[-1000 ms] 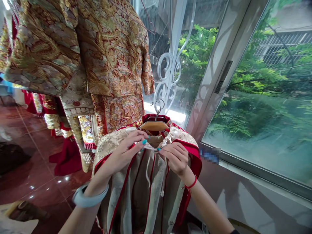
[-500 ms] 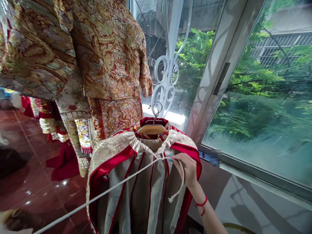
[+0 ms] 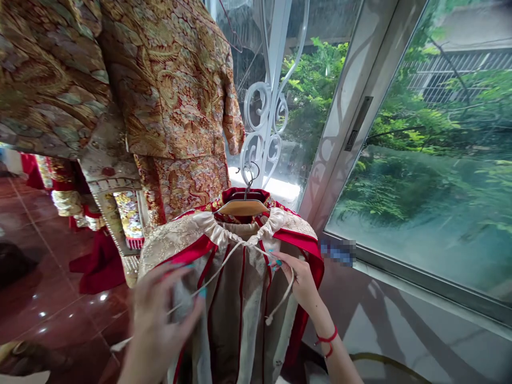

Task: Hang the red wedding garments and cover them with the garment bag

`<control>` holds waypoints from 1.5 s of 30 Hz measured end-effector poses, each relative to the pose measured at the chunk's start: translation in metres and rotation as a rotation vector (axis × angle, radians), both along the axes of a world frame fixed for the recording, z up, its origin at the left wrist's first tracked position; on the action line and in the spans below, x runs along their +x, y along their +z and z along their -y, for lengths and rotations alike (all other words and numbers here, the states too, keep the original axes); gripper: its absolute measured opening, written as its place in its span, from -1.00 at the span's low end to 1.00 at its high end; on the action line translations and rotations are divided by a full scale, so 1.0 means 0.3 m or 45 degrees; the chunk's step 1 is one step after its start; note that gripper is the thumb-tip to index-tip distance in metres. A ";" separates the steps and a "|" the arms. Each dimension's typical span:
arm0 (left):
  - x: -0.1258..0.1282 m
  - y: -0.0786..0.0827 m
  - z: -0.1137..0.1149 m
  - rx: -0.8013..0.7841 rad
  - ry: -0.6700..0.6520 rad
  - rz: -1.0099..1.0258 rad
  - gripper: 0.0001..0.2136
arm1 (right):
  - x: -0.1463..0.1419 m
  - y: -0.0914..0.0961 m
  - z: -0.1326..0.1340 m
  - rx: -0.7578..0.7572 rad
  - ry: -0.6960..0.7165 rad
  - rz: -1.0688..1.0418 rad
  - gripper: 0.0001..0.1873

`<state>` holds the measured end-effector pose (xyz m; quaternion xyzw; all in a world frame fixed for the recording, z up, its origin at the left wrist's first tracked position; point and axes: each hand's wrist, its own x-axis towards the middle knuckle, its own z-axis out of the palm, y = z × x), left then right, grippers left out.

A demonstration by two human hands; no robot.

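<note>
A cream satin cape (image 3: 176, 234) with red trim hangs on a wooden hanger (image 3: 242, 207) in front of me. Its gathered neckline carries a white drawstring cord (image 3: 222, 266), crossed at the front. My right hand (image 3: 299, 277) pinches one side of the cord between thumb and fingers, and the knotted end dangles below. Over the cape's left side is my left hand (image 3: 164, 317), smeared by motion, thumb and fingers apart. The other length of cord passes by its fingers without being visibly gripped.
Gold brocade garments (image 3: 172, 90) hang at the upper left. Behind the hanger stands a white scrolled metal grille (image 3: 258, 106), with a sliding window (image 3: 424, 176) to its right. A shiny red tiled floor (image 3: 44, 234) shows at the left.
My left hand has come into view from the lower left. The left length of cord, taut before, is now slacker. My right hand still pinches its side.
</note>
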<state>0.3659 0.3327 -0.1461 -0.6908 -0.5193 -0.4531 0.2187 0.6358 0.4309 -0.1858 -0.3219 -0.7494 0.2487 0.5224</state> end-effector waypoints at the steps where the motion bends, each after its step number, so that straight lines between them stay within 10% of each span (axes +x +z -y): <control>1: 0.053 0.025 -0.044 -0.011 -0.085 -0.134 -0.66 | 0.005 0.000 0.011 -0.069 0.059 -0.074 -0.70; 5: 0.212 0.090 -0.275 -0.121 -0.396 -0.603 -0.75 | 0.028 -0.014 0.050 -0.284 0.220 -0.293 -0.76; 9: 0.169 0.084 -0.417 -0.118 -0.408 -0.678 -0.88 | 0.093 -0.030 0.069 -0.371 0.081 -0.452 -0.72; 16: 0.042 0.115 -0.436 0.003 -0.415 -0.732 -0.74 | 0.237 0.116 0.144 -0.297 -0.087 -0.283 -0.66; 24: 0.030 0.117 -0.448 0.091 -0.393 -0.848 -0.75 | 0.177 -0.165 0.132 -0.598 -0.100 -0.505 -0.58; 27: 0.030 0.110 -0.449 0.074 -0.425 -0.794 -0.72 | 0.242 -0.147 0.106 -0.662 0.127 -0.097 -0.72; 30: 0.033 0.109 -0.450 0.079 -0.469 -0.742 -0.71 | 0.283 -0.062 0.100 -0.587 -0.022 0.359 -0.73; 33: 0.037 0.108 -0.451 0.055 -0.492 -0.696 -0.72 | 0.169 0.041 0.083 -0.349 -0.277 0.287 -0.63; 39: 0.031 0.105 -0.444 0.022 -0.461 -0.707 -0.67 | -0.271 0.157 -0.026 -0.039 -0.159 0.115 -0.71; 45: 0.020 0.101 -0.435 0.009 -0.506 -0.743 -0.73 | -0.247 0.191 -0.062 -0.103 -0.038 0.249 -0.88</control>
